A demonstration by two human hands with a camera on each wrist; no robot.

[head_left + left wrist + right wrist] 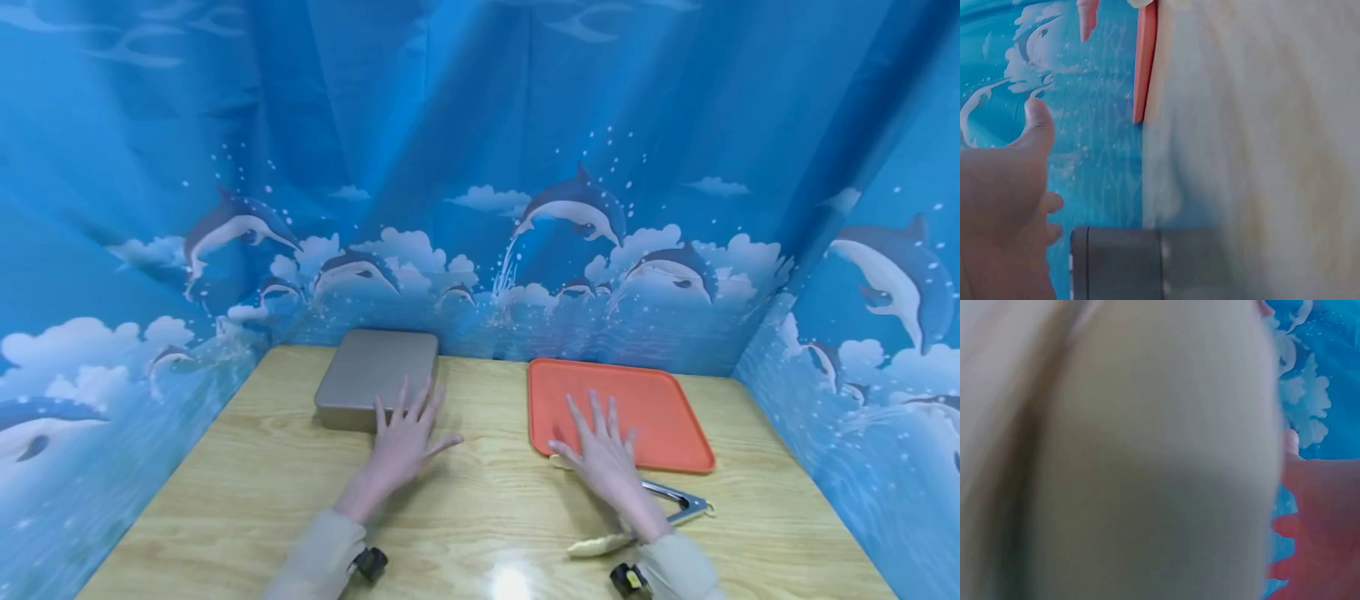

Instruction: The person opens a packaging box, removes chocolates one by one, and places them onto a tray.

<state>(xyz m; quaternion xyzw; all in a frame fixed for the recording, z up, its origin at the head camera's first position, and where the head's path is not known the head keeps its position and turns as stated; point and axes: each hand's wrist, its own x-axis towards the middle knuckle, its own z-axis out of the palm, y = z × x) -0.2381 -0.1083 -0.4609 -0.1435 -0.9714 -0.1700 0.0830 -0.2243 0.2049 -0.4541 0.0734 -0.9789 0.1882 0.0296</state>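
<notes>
At the back edge of the table [480, 517], the left hand [402, 442] lies flat, fingers spread, by a gray box [377, 375]. The right hand [603, 454] is flat too, fingertips over the orange tray [660, 417]. Neither holds anything.

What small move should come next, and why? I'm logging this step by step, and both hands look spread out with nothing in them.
Probably the right hand should draw back and close on the metal tongs lying just beside its wrist. Both it and the left hand are open and hold nothing; the left reaches toward the grey tin, the right's fingers lie over the orange tray, which looks bare.
</notes>
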